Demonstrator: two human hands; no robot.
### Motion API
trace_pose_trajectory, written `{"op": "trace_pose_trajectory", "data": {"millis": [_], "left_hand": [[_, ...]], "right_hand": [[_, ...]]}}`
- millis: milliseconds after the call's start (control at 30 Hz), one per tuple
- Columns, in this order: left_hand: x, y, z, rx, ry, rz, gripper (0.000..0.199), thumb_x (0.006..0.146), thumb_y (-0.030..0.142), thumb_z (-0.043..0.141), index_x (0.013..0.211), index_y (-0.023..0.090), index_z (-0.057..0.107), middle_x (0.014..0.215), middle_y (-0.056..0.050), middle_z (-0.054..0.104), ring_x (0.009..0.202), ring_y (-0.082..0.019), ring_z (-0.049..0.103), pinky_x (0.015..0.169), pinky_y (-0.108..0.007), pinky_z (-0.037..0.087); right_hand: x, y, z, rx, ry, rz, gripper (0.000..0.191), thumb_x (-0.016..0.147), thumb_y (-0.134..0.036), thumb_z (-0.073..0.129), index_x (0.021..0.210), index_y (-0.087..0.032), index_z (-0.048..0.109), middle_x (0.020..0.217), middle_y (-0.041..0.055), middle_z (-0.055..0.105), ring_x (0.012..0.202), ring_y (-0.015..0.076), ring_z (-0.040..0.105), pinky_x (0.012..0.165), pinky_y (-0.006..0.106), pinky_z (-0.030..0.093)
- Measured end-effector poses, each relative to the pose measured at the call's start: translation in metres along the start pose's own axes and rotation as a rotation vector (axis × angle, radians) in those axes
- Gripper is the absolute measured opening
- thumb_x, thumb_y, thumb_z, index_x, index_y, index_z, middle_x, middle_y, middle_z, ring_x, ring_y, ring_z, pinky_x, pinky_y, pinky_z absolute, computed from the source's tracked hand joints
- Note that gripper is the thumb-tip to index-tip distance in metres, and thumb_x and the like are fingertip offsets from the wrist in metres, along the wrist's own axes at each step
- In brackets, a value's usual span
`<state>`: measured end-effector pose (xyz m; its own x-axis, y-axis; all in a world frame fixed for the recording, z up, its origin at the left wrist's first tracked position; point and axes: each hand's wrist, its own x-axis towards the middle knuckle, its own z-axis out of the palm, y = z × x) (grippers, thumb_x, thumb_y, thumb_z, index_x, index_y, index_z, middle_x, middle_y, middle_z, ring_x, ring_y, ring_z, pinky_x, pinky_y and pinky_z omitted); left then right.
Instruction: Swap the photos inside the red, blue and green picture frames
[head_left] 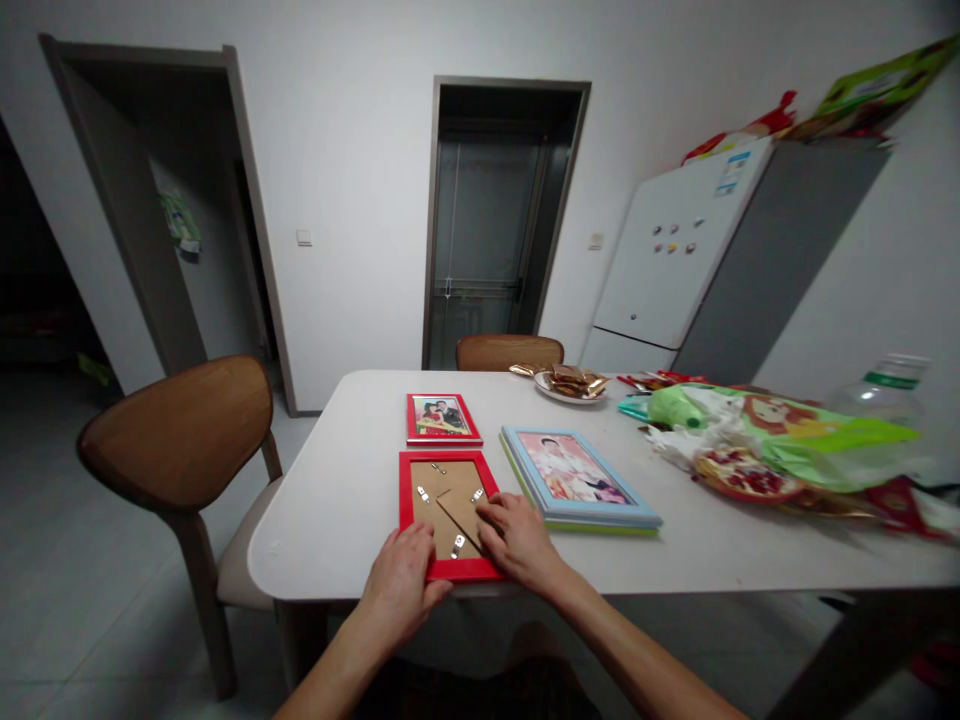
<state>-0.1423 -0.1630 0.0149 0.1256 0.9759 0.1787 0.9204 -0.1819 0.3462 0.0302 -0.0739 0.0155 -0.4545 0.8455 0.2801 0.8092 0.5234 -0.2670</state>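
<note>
A red picture frame (406, 492) lies face down at the table's near edge, its brown backing board (433, 525) uppermost. Small metal clips (458, 546) sit near the board's sides, and a thin dark rod (459, 527) slants across it. My left hand (401, 575) grips the frame's lower left corner, thumb along the near edge. Curled over the right side is my right hand (521, 540), its fingertips by the right clip; exactly what they press is partly hidden. Beyond it lies a smaller red frame (442, 416) with a photo facing up.
To the right, a blue frame (574, 470) with a photo rests on a green one. A plate of wrapped snacks (571, 383), a cut pomegranate (750, 478) and a green plastic bag (810, 430) occupy the table's right part. A wooden chair (184, 430) stands left.
</note>
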Motion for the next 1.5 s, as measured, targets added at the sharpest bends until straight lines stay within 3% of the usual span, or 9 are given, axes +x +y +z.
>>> {"op": "trace_pose_trajectory", "data": {"millis": [100,233,400,567,667,800,1067,1267,1500], "left_hand": [[-0.003,0.003,-0.005,0.015,-0.025,-0.006,0.047,0.07,0.029,0.058,0.112,0.012,0.045,0.122,-0.012,0.047,0.114,-0.023,0.04,0.098,-0.037,0.028],[-0.005,0.007,-0.008,0.019,-0.024,-0.022,0.048,0.07,0.031,0.057,0.113,0.012,0.045,0.122,-0.013,0.047,0.114,-0.023,0.04,0.098,-0.037,0.028],[-0.006,0.006,-0.004,0.013,-0.017,-0.05,0.048,0.072,0.032,0.055,0.114,0.014,0.043,0.123,-0.012,0.046,0.115,-0.023,0.039,0.098,-0.038,0.028],[-0.007,0.002,0.0,0.003,0.014,-0.017,0.047,0.071,0.034,0.056,0.113,0.014,0.044,0.122,-0.012,0.047,0.114,-0.023,0.04,0.098,-0.038,0.03],[-0.007,0.001,0.0,-0.003,0.021,0.0,0.044,0.071,0.033,0.056,0.11,0.014,0.046,0.121,-0.012,0.047,0.114,-0.023,0.041,0.097,-0.038,0.031],[-0.008,0.001,0.0,-0.003,0.008,-0.001,0.042,0.071,0.032,0.057,0.108,0.014,0.047,0.122,-0.013,0.047,0.114,-0.024,0.04,0.097,-0.038,0.031],[-0.008,0.0,-0.001,-0.009,0.006,-0.005,0.046,0.071,0.033,0.057,0.11,0.011,0.046,0.12,-0.014,0.048,0.113,-0.024,0.041,0.097,-0.036,0.032],[-0.015,0.0,-0.002,-0.033,0.011,-0.016,0.048,0.068,0.03,0.059,0.112,0.012,0.046,0.121,-0.013,0.047,0.113,-0.024,0.041,0.096,-0.036,0.033],[-0.018,-0.002,0.001,-0.075,0.036,-0.003,0.051,0.067,0.026,0.06,0.114,0.012,0.044,0.122,-0.013,0.047,0.113,-0.024,0.041,0.096,-0.039,0.032]], "right_hand": [[0.013,0.004,0.001,-0.067,-0.011,0.033,0.032,0.08,-0.029,0.037,0.104,-0.023,0.057,0.098,0.0068,0.051,0.09,0.0178,0.043,0.08,0.028,0.031],[0.021,0.005,0.004,-0.1,-0.038,0.006,0.03,0.08,-0.027,0.035,0.091,-0.019,0.061,0.093,0.0077,0.048,0.085,0.017,0.044,0.079,0.027,0.031],[0.022,0.006,0.004,-0.054,-0.058,0.003,0.028,0.079,-0.023,0.036,0.082,-0.013,0.062,0.091,0.009,0.048,0.084,0.0154,0.046,0.079,0.024,0.033],[0.013,0.001,0.001,-0.056,-0.046,-0.011,0.03,0.079,-0.024,0.036,0.089,-0.014,0.062,0.097,0.0099,0.05,0.09,0.0171,0.045,0.082,0.027,0.032],[-0.001,-0.008,0.0,-0.02,0.021,-0.13,0.03,0.077,-0.023,0.041,0.1,-0.019,0.059,0.109,0.0081,0.048,0.1,0.0195,0.04,0.086,0.031,0.03],[-0.02,-0.022,0.0,0.106,-0.06,-0.367,0.027,0.077,-0.022,0.041,0.094,-0.026,0.062,0.103,0.004,0.052,0.097,0.0181,0.041,0.084,0.033,0.031],[-0.026,-0.028,-0.009,0.15,-0.093,-0.425,0.024,0.079,-0.026,0.042,0.088,-0.027,0.064,0.1,0.0033,0.053,0.095,0.0177,0.042,0.084,0.033,0.033],[0.005,-0.036,0.011,0.187,-0.031,-0.267,0.033,0.08,-0.02,0.037,0.107,-0.018,0.056,0.101,0.0079,0.055,0.091,0.016,0.047,0.082,0.028,0.034],[0.046,-0.054,0.031,0.027,-0.106,-0.256,0.028,0.079,-0.018,0.039,0.092,-0.02,0.063,0.089,0.0071,0.055,0.087,0.0166,0.045,0.075,0.026,0.031]]}}
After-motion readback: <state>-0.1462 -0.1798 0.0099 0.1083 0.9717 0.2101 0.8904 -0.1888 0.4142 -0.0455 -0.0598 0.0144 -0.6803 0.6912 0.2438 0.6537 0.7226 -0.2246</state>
